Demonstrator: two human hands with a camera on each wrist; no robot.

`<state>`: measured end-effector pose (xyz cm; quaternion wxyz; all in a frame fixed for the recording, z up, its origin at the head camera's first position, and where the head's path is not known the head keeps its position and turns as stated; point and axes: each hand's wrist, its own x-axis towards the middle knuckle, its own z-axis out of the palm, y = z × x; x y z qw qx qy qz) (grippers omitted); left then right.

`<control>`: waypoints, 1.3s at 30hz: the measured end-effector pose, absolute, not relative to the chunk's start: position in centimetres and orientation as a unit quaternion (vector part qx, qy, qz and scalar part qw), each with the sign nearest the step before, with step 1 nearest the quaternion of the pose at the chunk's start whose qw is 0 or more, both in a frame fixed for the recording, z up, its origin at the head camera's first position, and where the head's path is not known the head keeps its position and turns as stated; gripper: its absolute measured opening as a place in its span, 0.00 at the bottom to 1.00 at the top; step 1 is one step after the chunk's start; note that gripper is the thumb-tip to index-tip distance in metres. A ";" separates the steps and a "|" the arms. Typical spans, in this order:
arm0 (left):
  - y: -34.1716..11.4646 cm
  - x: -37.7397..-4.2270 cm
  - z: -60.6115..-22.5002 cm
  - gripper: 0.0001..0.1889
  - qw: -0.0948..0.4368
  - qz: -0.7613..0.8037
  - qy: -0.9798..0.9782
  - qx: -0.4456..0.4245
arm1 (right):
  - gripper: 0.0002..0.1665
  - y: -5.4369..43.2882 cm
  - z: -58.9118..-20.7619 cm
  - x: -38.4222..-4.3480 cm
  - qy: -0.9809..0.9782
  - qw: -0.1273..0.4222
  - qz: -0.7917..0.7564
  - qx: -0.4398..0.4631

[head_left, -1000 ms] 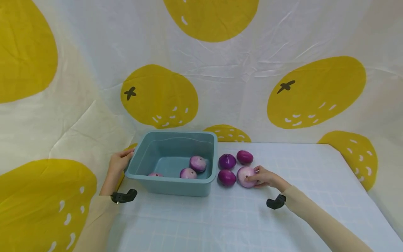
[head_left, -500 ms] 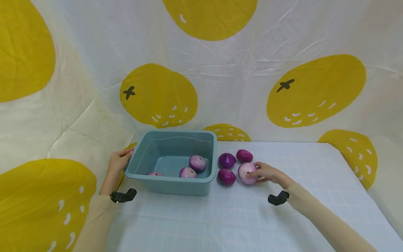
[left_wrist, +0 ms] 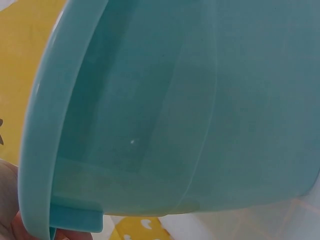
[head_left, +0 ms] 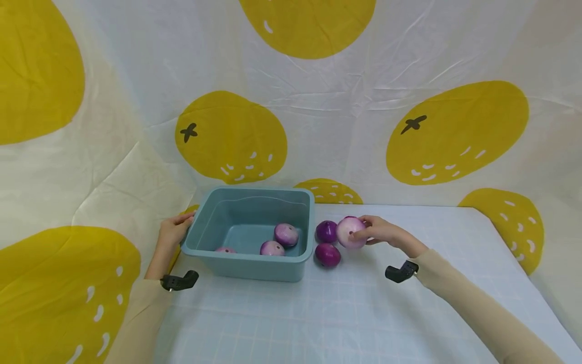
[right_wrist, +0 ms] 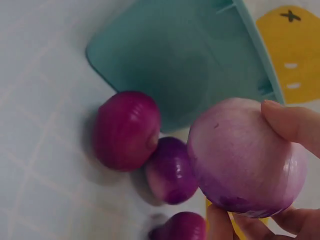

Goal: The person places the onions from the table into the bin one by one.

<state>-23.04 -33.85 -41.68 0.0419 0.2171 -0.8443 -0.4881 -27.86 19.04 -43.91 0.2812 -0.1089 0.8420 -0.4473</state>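
Observation:
My right hand (head_left: pixel 386 233) grips a large pale purple-and-white onion (head_left: pixel 349 233), lifted above the table. In the right wrist view the thumb presses the side of that onion (right_wrist: pixel 245 155), with other fingers beneath it. My left hand (head_left: pixel 172 232) holds the left rim of a blue-green plastic basin (head_left: pixel 254 270); the left wrist view has its fingers under the rim. Inside the basin lie a pale onion (head_left: pixel 286 234), a second onion (head_left: pixel 272 247), and a third onion (head_left: pixel 225 250) mostly hidden by the front wall.
Beside the basin's right wall lie a dark purple onion (head_left: pixel 326 231) and a magenta onion (head_left: pixel 328 255). Behind the held onion is another magenta onion (right_wrist: pixel 182 227), almost covered in the head view. A patterned cloth (head_left: pixel 345 126) hangs behind the table.
The right hand has lifted the pale onion from the table, moving it up and then left toward the basin. The left hand stays at the basin's rim.

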 end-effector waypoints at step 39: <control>-33.8 -22.8 -41.8 0.21 0.051 -0.478 -0.850 0.216 | 0.43 5.1 -33.1 -30.7 0.858 0.230 -0.418 -0.191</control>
